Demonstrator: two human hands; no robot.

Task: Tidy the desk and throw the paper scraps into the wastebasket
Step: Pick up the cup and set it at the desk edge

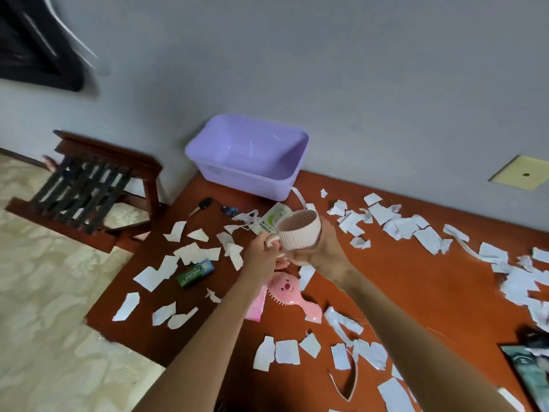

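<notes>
Above the tabletop (pixel 401 281), left hand (pixel 262 253) grips the ribbed pink mug (pixel 300 233) by its handle; right hand (pixel 325 252) clasps its body.

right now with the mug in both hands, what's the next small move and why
Probably lower the mug into the empty purple tub behind it: left hand grips its handle, right hand cups its body, and scraps cover the desk.

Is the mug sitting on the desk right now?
No: the pink mug is lifted off the desk, left hand at its handle, right hand gripping its body.
</notes>
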